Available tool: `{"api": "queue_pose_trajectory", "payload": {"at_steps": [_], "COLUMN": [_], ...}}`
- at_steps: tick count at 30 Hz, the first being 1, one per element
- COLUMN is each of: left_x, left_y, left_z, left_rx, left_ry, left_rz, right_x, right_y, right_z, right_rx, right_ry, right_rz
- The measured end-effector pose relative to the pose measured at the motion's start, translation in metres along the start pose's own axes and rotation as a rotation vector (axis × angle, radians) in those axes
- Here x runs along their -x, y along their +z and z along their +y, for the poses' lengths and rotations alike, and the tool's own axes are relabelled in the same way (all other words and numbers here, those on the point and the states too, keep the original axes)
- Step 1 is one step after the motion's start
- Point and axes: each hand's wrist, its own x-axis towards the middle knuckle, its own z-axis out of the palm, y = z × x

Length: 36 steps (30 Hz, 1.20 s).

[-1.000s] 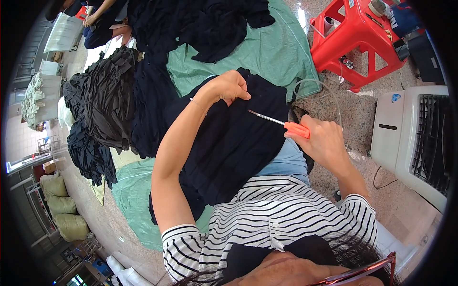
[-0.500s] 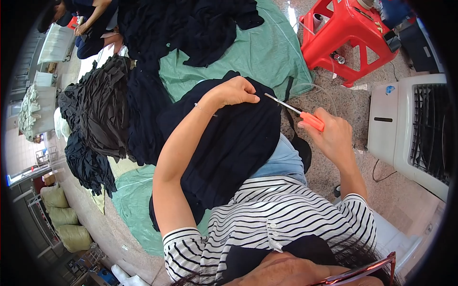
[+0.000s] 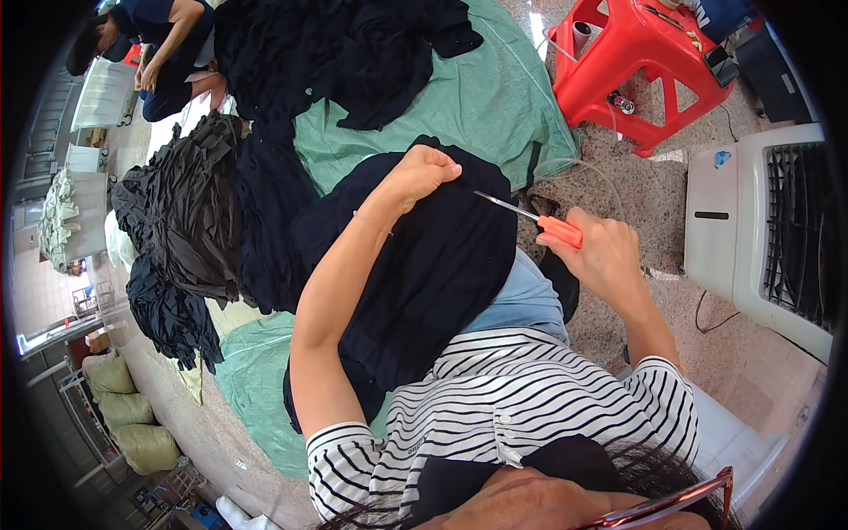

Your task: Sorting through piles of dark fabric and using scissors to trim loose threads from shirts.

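A dark navy cloth garment (image 3: 433, 256) lies spread over my lap. Above its far part is my left hand (image 3: 422, 175), closed in a pinch with thumb and forefinger together. Whatever sits in that pinch is too small or too dark to make out. My right hand (image 3: 605, 252) grips an orange-handled tool (image 3: 558, 231) with a thin metal shaft; its exact kind does not show. The shaft slants up and left over the cloth, its tip a short way from my left fingertips and apart from them.
Dark garments (image 3: 327, 53) are heaped on a green sheet (image 3: 495, 97); a brown-black pile (image 3: 190, 212) lies to the left. At far right stand a red stool (image 3: 636, 62) and a white appliance with a dark grille (image 3: 729, 247). Another person (image 3: 163, 44) sits at the upper left.
My left hand has shifted left and slightly down. My right hand has also moved left with the tool, whose tip is now lower and further left.
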Motion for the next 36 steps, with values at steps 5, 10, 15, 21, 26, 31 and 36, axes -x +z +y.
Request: {"api": "queue_pose_trajectory", "payload": {"at_steps": [5, 10, 15, 21, 26, 31, 36], "left_x": [0.004, -0.015, -0.037, 0.001, 0.032, 0.023, 0.021], "left_y": [-0.002, -0.049, -0.019, 0.024, 0.054, 0.072, 0.077], "left_z": [0.002, 0.036, 0.025, 0.036, 0.038, 0.013, 0.007], "left_rx": [-0.474, -0.812, -1.174, -0.892, -0.750, -1.213, -1.378], "left_ry": [0.345, -0.007, 0.019, 0.787, 0.427, 0.637, 0.529], "left_rz": [0.131, 0.460, 0.243, 0.557, 0.181, 0.484, 0.602], "right_x": [-0.003, -0.004, -0.003, -0.002, -0.003, -0.001, 0.003], "right_y": [0.002, 0.003, 0.010, 0.008, 0.003, 0.010, 0.010], "right_z": [0.015, 0.026, 0.029, 0.045, 0.053, 0.046, 0.050], "right_rx": [-0.084, -0.081, -0.105, -0.160, -0.185, -0.172, -0.167], "right_ry": [0.168, 0.289, 0.320, 0.395, 0.438, 0.411, 0.455], "right_rz": [0.111, 0.128, 0.111, 0.210, 0.245, 0.248, 0.209]}}
